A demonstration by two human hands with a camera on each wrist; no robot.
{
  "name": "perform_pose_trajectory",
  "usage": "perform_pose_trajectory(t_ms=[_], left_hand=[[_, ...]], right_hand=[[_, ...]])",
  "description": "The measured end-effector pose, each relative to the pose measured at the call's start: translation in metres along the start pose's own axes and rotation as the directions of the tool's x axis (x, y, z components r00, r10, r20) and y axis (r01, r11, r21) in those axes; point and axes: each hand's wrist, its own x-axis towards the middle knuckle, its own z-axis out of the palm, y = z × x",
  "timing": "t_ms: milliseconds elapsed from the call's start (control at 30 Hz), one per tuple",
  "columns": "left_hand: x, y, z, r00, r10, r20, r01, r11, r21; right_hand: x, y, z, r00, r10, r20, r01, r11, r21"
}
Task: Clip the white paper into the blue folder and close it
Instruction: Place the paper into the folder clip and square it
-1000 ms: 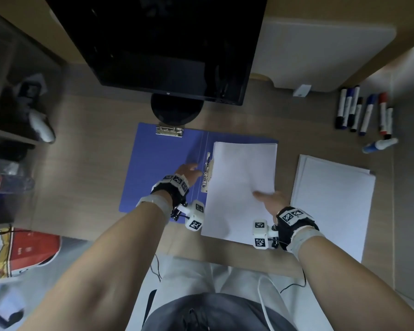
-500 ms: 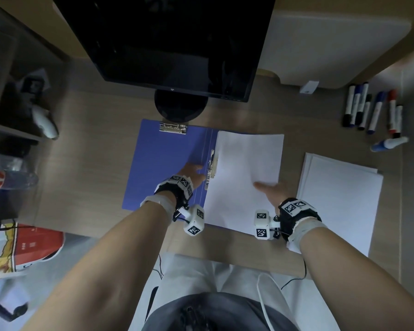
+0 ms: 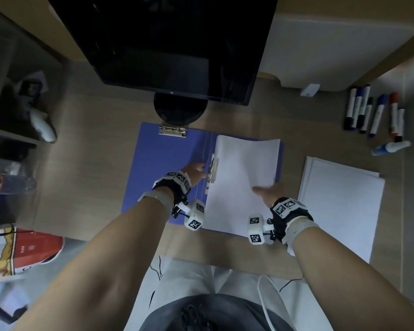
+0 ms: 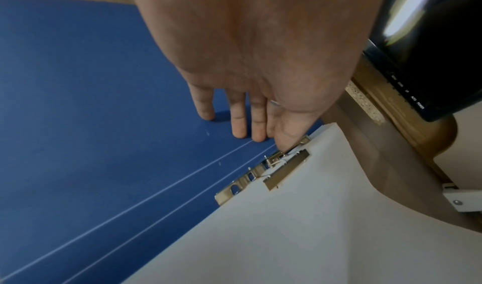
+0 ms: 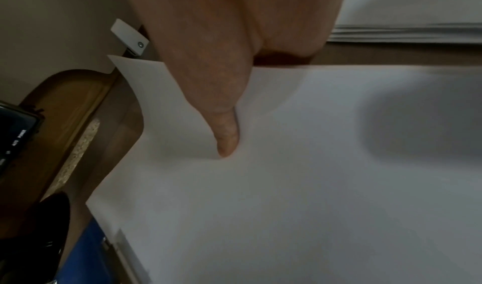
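The blue folder [image 3: 163, 168] [image 4: 91, 123] lies open on the desk. The white paper [image 3: 242, 177] [image 4: 300, 237] [image 5: 287, 206] covers its right half, the left edge at the metal spine clip [image 3: 212, 174] [image 4: 281, 169]. My left hand [image 3: 195, 172] [image 4: 247, 123] rests straight fingers on the blue cover, and its thumb presses the clip's lever. At the sheet's right edge my right hand [image 3: 265, 191] [image 5: 224, 123] pinches the paper, thumb on top and fingers hidden beneath. That edge curls up slightly. A second metal clip [image 3: 173, 131] sits at the top of the left cover.
A black monitor [image 3: 172, 48] on a round base [image 3: 179, 108] stands just behind the folder. To the right lies a stack of white paper [image 3: 339, 204], with several markers [image 3: 373, 115] beyond it. The near desk edge [image 3: 225, 261] runs close below the folder.
The paper has slid away from me, further onto the folder, with its left edge now at the spine clip. My right hand moved with it; my left hand stayed at the clip.
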Motion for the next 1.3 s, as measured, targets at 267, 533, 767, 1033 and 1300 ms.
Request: perform_pose_trajectory(t_ms=[267, 533, 767, 1033, 1300], left_hand=[[0.007, 0.021, 0.008, 1.000, 0.023, 0.018, -0.021, 0.995, -0.101], [0.013, 0.030, -0.001, 0.994, 0.048, -0.097, -0.053, 0.997, -0.057], [0.005, 0.026, -0.004, 0.977, -0.016, -0.214, -0.011, 0.992, -0.126], [-0.022, 0.004, 0.014, 0.979, -0.039, -0.201, -0.017, 0.963, -0.270], [-0.029, -0.018, 0.037, 0.958, -0.062, -0.280, 0.002, 0.978, -0.207]], right_hand=[[-0.009, -0.011, 0.002, 1.000, 0.014, -0.021, -0.015, 0.998, -0.054], [-0.008, -0.007, 0.005, 0.987, 0.136, -0.083, -0.124, 0.983, 0.139], [-0.013, -0.013, 0.009, 0.966, 0.128, -0.227, -0.066, 0.963, 0.261], [-0.020, -0.007, 0.003, 0.960, -0.012, -0.280, 0.023, 0.999, 0.035], [-0.024, 0.003, 0.005, 0.911, -0.331, -0.248, 0.367, 0.922, 0.120]])
